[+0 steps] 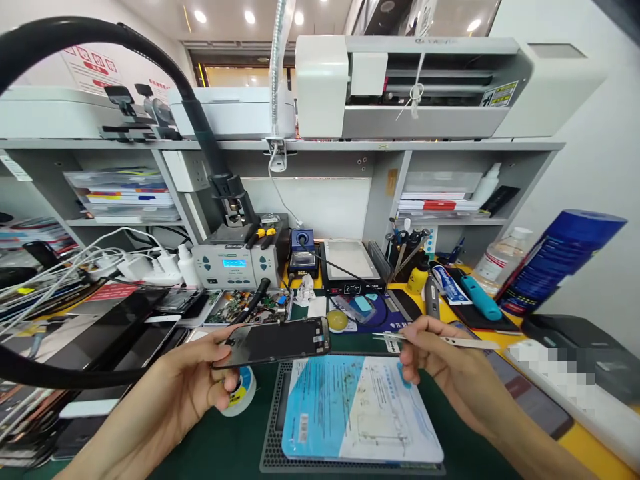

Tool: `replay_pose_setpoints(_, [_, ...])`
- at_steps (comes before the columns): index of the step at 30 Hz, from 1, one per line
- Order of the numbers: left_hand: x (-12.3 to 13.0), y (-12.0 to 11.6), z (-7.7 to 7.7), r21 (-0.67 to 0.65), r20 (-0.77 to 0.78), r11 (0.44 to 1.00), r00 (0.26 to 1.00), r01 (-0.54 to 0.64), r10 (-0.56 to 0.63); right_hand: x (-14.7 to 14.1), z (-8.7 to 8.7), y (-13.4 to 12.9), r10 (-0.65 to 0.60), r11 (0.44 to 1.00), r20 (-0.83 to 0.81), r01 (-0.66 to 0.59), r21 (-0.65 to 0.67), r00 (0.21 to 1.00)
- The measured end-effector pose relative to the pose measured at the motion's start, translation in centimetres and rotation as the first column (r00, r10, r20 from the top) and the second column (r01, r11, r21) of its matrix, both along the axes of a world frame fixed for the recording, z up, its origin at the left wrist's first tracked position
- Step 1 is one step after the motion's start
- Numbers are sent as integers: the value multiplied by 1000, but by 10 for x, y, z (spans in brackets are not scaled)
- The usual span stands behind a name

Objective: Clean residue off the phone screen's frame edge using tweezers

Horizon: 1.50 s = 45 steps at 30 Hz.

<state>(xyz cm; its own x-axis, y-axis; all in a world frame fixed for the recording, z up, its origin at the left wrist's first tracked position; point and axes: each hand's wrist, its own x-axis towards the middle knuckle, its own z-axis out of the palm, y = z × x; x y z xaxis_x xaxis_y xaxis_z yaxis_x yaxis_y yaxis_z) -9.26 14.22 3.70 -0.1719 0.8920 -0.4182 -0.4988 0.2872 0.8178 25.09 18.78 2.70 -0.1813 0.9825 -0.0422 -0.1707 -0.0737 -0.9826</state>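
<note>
My left hand (200, 370) holds a dark phone screen panel (280, 341) by its left end, thumb on top and fingers below, tilted above the mat. A small flex part shows near the panel's right end. Pinched in my right hand (435, 343) is a pair of light metal tweezers (470, 343), tips pointing left toward the panel but apart from it. Below and between both hands lies a blue and white box (365, 407) on a grey perforated tray (273, 440). A roll of tape (243, 397) sits under my left hand.
Behind are a rework station (237, 263), circuit boards (245, 307), a heating plate (353, 260) and a tool holder (407, 250). Phones and cables crowd the left. A clear bottle (503, 260), a blue can (563, 260) and a large phone (525, 393) stand or lie right. A black hose arches at upper left.
</note>
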Motion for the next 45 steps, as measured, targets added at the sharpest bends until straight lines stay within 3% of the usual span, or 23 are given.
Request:
replay_pose_setpoints(8, [20, 2, 7, 39, -31, 986, 986, 164, -163, 1, -2, 3, -124, 981, 42, 116, 155, 991])
replay_pose_setpoints(12, [35, 6, 11, 99, -60, 969, 974, 225, -220, 1, -2, -3, 6, 972, 110, -32, 232, 994])
replay_pose_setpoints(17, [46, 12, 10, 140, -91, 948, 957, 286, -275, 3, 0, -12, 167, 915, 271, -251, 316, 948])
replay_pose_setpoints(24, [54, 26, 4, 159, -106, 917, 930, 365, -351, 8, -2, -9, 129, 912, 349, -249, 327, 928])
replay_pose_setpoints(31, [56, 29, 12, 202, -151, 887, 908, 416, -391, 10, -5, -4, 63, 884, 413, -243, 399, 909])
replay_pose_setpoints(34, [52, 27, 9, 275, -218, 827, 869, 491, -444, 11, -6, -7, -31, 872, 515, -229, 433, 857])
replay_pose_setpoints(37, [44, 26, -2, 318, -365, 742, 798, 591, -480, 11, -7, -9, -199, 785, 609, -248, 568, 768])
replay_pose_setpoints(40, [37, 25, -10, 292, -455, 733, 763, 615, -459, 9, -10, -8, -402, 603, 602, -295, 741, 690])
replay_pose_setpoints(42, [36, 24, -10, 314, -454, 728, 770, 609, -448, 7, -12, -9, -499, 508, 569, -311, 803, 654])
replay_pose_setpoints(45, [39, 20, -4, 398, -369, 725, 822, 561, -433, 4, -18, -12, -559, 441, 502, -277, 854, 660])
